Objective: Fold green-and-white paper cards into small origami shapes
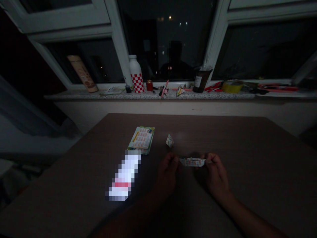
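Note:
A narrow folded paper strip [192,162] with printed markings is stretched between my two hands, above the dark table. My left hand [168,172] pinches its left end, and my right hand [217,172] pinches the right end. Just beyond my left hand a small pointed folded paper piece [169,141] rests on the table. Farther left lies a stack of printed paper sheets [141,138]. Nearer to me, touching or almost touching the stack, is a bright lit screen [125,175], blurred out by pixelation.
The brown table [247,142] reaches to a wall under a window. On the stone sill [111,96] stand a checkered white bottle [136,74], a tan flask [83,74], a small red jar [149,85], a dark pouch [201,79] and a yellow tape roll [232,86]. A curtain hangs at left.

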A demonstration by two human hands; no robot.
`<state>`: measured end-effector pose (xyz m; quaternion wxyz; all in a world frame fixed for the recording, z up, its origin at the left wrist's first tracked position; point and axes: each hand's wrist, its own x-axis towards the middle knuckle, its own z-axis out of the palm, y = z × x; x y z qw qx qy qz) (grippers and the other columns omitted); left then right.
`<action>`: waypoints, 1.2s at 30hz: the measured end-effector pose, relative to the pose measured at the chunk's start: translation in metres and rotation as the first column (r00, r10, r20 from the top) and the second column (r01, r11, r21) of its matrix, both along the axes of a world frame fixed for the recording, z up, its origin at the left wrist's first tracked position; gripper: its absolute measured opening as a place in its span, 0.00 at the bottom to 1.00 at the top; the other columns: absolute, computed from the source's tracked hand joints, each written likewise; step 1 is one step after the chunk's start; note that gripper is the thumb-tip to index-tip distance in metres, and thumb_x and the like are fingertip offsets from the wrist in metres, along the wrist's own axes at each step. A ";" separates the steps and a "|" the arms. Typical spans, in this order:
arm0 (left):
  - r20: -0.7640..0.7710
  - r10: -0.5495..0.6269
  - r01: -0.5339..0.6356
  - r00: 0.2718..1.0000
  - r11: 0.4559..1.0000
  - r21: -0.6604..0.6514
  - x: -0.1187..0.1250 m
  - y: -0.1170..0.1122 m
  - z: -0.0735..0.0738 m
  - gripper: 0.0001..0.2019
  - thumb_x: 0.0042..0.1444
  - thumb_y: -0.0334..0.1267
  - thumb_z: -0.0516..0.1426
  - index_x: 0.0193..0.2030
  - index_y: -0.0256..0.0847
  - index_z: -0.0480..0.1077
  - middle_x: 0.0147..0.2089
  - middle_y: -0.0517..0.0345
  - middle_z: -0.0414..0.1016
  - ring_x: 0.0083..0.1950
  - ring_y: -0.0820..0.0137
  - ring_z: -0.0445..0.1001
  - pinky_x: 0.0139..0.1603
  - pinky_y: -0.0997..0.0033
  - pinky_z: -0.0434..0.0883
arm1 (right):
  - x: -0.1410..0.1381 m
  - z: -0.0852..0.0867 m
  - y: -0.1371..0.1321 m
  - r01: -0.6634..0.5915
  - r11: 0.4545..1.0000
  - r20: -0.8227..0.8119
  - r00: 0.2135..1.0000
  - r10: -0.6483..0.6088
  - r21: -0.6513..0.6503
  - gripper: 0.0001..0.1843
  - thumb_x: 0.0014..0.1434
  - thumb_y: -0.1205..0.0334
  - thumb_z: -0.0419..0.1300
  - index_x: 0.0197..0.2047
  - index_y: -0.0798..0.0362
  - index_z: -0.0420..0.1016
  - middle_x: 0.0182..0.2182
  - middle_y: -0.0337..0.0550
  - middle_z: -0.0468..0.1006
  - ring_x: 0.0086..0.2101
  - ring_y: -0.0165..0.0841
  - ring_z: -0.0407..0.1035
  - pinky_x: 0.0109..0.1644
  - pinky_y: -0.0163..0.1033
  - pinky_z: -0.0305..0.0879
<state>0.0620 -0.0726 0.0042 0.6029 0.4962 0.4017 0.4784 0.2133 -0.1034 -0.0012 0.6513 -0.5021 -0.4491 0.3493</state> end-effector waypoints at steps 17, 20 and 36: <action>-0.280 -0.334 0.432 0.900 0.772 0.467 0.001 -0.027 0.019 0.06 0.62 0.34 0.48 0.40 0.38 0.65 0.53 0.48 0.68 0.54 0.66 0.66 0.55 0.65 0.61 | 0.000 0.001 0.003 0.143 0.990 0.040 0.989 -0.143 0.005 0.09 0.63 0.53 0.49 0.34 0.48 0.56 0.26 0.34 0.66 0.21 0.27 0.60 0.21 0.30 0.57; -0.273 -0.332 0.424 0.903 0.791 0.441 -0.001 -0.027 0.017 0.04 0.59 0.34 0.52 0.39 0.39 0.66 0.53 0.49 0.69 0.55 0.65 0.67 0.57 0.64 0.61 | 0.002 -0.002 0.004 0.136 0.990 0.151 0.979 -0.140 0.038 0.09 0.63 0.54 0.48 0.34 0.48 0.56 0.26 0.35 0.66 0.24 0.28 0.62 0.24 0.31 0.59; -0.176 -0.252 0.241 0.951 0.967 -0.085 0.009 -0.016 0.002 0.10 0.45 0.35 0.62 0.36 0.34 0.73 0.33 0.55 0.75 0.35 0.69 0.72 0.35 0.73 0.66 | 0.000 -0.004 0.001 0.034 0.996 0.573 0.816 -0.072 0.076 0.04 0.62 0.61 0.47 0.35 0.50 0.57 0.23 0.34 0.62 0.22 0.29 0.61 0.25 0.34 0.58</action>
